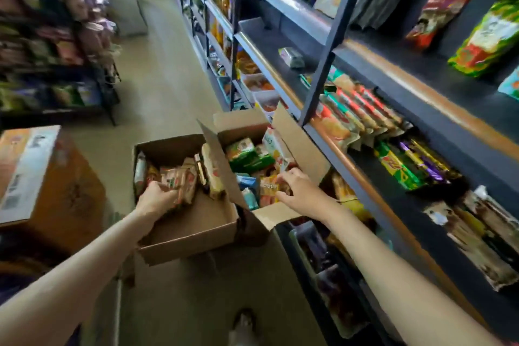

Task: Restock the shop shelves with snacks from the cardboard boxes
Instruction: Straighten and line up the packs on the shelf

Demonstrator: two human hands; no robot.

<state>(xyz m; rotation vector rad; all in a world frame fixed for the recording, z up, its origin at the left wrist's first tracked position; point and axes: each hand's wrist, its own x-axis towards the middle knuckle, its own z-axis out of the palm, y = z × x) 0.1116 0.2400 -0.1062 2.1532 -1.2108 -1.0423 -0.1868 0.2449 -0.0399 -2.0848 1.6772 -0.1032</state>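
- Head view: the step in hand looks like picking stock, with both hands down in open cardboard boxes on the floor of the aisle.
- The near box [193, 236] sits at about 6 o'clock from frame centre; the far box [241, 121] is behind it at 12 o'clock from it, the two touching along an upright flap.
- The left hand [157, 199] is in the near box, its fingers curled round a bundle of red-and-tan packs [179, 180] at that box's 11 o'clock corner.
- The right hand [300, 191] reaches into the far box at its 4 o'clock side; thumb and fingers pinch an orange packet [268, 188].
- The packs stand on edge in a row, long axis roughly upright, faces turned towards 9 and 3 o'clock. How the orange packet lies is hard to tell, as the hand covers part of it.
- The shelves [365, 177] run along the right, from 1 to 5 o'clock, part filled.
- Judged next: lift both loads clear of the flaps, swing right towards 3 o'clock, and set them in a gap with the faces turned to the aisle.
- The tall flap between the boxes could snag the left load on the way up.
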